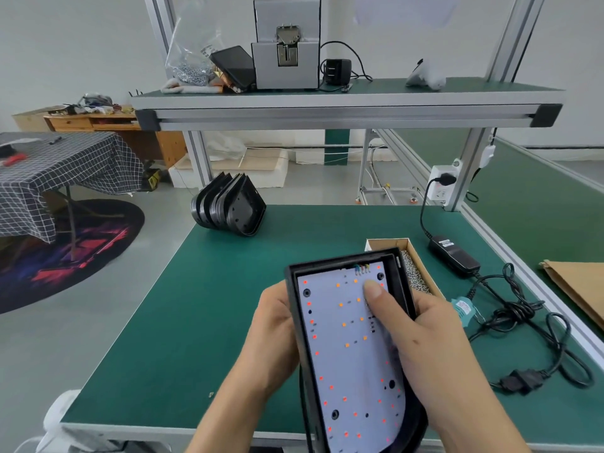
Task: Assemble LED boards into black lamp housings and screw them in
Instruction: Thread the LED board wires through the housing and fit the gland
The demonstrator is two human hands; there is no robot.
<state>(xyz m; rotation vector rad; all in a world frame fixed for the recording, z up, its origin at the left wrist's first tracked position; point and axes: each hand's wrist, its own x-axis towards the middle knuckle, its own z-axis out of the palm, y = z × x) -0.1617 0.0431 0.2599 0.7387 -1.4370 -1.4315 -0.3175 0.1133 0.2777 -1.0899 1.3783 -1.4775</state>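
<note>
From the head camera I see a green counter [183,322]. At its far edge is a stack of black lamp housings [228,207], tipped on their sides. Near my hands is a small cardboard box of screws [413,273]. A black power adapter [454,256] and its tangled cord [523,322] lie to the right. A grey screw feeder [286,60] stands on the shelf above.

I hold one black lamp housing [292,308] up over the counter's near edge. A white LED board [346,354] with red and orange dots lies inside it. My left hand [271,351] grips the left wall, fingers curled. My right hand [434,351] wraps the right wall, thumb pressing the board.
</note>
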